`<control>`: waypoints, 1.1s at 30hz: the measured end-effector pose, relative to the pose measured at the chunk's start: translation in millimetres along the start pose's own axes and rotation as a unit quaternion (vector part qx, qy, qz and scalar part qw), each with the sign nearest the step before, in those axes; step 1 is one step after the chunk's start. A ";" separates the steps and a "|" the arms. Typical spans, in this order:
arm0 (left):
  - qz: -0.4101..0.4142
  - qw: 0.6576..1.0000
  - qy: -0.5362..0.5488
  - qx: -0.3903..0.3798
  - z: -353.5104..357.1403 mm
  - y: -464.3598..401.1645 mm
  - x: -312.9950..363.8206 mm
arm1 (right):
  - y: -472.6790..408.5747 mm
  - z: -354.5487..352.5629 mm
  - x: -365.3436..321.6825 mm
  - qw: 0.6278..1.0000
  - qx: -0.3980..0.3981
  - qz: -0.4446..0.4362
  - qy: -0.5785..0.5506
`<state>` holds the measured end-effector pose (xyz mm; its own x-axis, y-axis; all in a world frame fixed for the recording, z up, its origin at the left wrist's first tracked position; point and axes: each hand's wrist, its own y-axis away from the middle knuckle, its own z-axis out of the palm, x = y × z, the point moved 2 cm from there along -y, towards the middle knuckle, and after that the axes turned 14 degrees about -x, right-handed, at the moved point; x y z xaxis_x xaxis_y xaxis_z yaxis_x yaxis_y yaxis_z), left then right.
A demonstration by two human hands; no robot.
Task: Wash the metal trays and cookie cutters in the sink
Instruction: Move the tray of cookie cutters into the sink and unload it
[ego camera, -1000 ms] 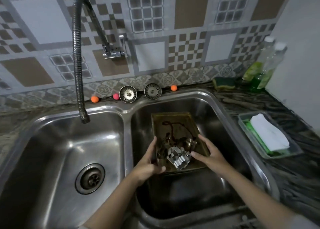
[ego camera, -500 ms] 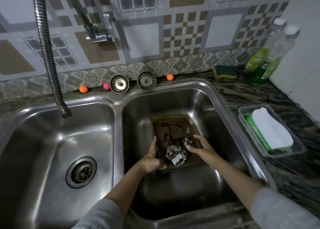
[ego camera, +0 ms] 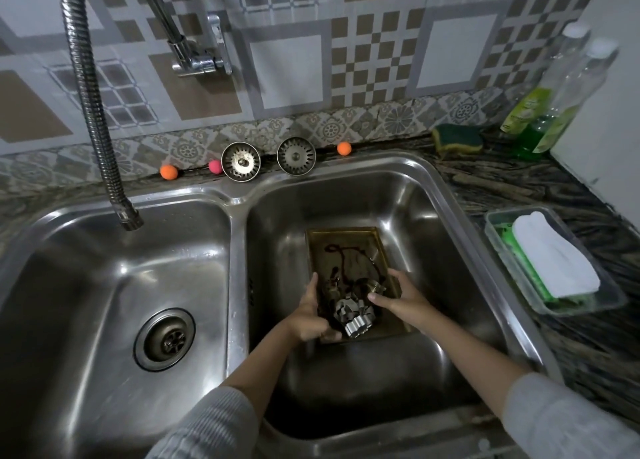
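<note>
Both hands, left hand (ego camera: 311, 314) and right hand (ego camera: 398, 294), grip the stained rectangular metal tray (ego camera: 346, 247) at centre frame, in the right sink basin (ego camera: 433, 223); silver cookie cutters (ego camera: 353, 316) lie inside. Keep it level so they don't slide.

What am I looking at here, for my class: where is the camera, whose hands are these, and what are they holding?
There is no machine: a person wears a wide-angle camera on the head, looking down at a double sink. In the right basin, the left hand and right hand grip opposite sides of a brown metal tray. Shiny metal cookie cutters lie piled in the tray. The flexible faucet hose hangs over the left basin; no water shows. Behind the sink stand two strainers, and on the counter to the right a sponge, soap bottles and a plastic container with a white cloth.
</note>
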<state>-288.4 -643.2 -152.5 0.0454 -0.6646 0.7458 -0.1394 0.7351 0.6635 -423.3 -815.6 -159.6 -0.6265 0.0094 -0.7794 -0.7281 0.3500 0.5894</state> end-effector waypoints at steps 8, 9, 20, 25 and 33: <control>0.060 0.990 -0.096 0.088 0.0 15.1 14.0 | 15.6 4.2 -9.9 0.977 -0.098 -0.038 0.188; 0.046 0.990 -0.099 0.087 0.7 14.2 14.2 | 12.7 5.2 -8.6 0.973 -0.105 -0.025 0.203; 0.010 0.975 -0.202 0.086 10.7 8.8 27.9 | -0.3 15.2 -9.2 0.973 -0.050 -0.043 0.220; 0.016 0.970 -0.219 0.101 12.9 10.9 31.5 | -1.8 17.2 -12.2 0.977 -0.051 -0.048 0.200; 0.050 0.969 -0.210 0.122 8.5 17.5 32.6 | 5.9 13.5 -5.5 0.991 -0.007 -0.065 0.119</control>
<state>-297.8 -653.2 -117.1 -0.3797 -0.6251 0.6820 -0.3547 0.7792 0.5168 -420.4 -800.9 -154.7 -0.5739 -0.2562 -0.7778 -0.8095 0.3210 0.4916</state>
